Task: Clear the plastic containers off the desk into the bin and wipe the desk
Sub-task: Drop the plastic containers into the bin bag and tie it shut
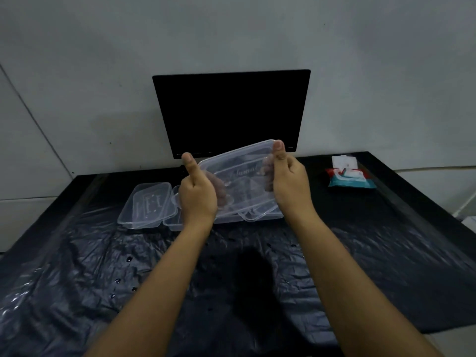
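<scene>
Head view: left hand and right hand pinch a lid, thumbs over its edges; keep it level, carry it binward.

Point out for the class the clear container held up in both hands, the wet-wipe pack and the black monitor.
Held container (240, 180): head view, on its clear flat base.
Wet-wipe pack (350, 180): head view, on its wrapper below the open flap.
Monitor (231, 112): head view, on its dark screen.

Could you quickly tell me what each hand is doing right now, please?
Left hand: grips the left end of the clear rectangular plastic container.
Right hand: grips the same container's right end.
</scene>
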